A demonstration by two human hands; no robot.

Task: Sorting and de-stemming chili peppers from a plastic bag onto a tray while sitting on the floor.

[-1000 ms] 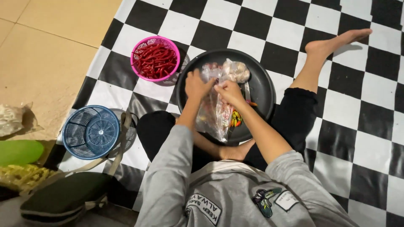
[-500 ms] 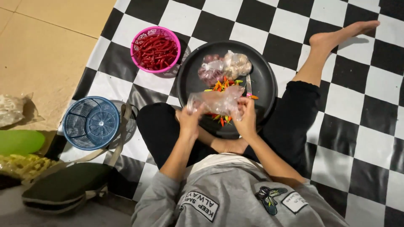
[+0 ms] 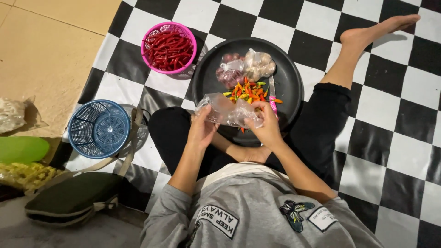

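Your two hands sit side by side just above your lap, both closed on the same crumpled clear plastic bag (image 3: 227, 111): your left hand (image 3: 202, 126) pinches its left end, your right hand (image 3: 265, 125) grips its right end, and the bag stretches between them, looking empty. It hangs over the near edge of the round black tray (image 3: 290, 78), at about 6 o'clock on that tray. On the tray, just past the bag toward 12 o'clock, lies a loose heap of small chillies (image 3: 249, 91) in orange, red and green. Beyond the heap, at the tray's far side, two knotted clear bags touch each other: a bag of red shallots (image 3: 229, 71) on the left and a bag of garlic (image 3: 259, 64) on the right. A knife with a pink handle (image 3: 273, 94) lies just right of the chilli heap, pointing toward 12 o'clock. Off the tray at about 10 o'clock stands a pink basket (image 3: 169, 47) full of long red chillies, near the tray's rim. At your 9 o'clock, well apart from your hands, an empty blue basket (image 3: 98, 129) rests on the checkered mat (image 3: 399, 133), and a dark bag (image 3: 73, 197) with a strap lies nearer to you at 8 o'clock.
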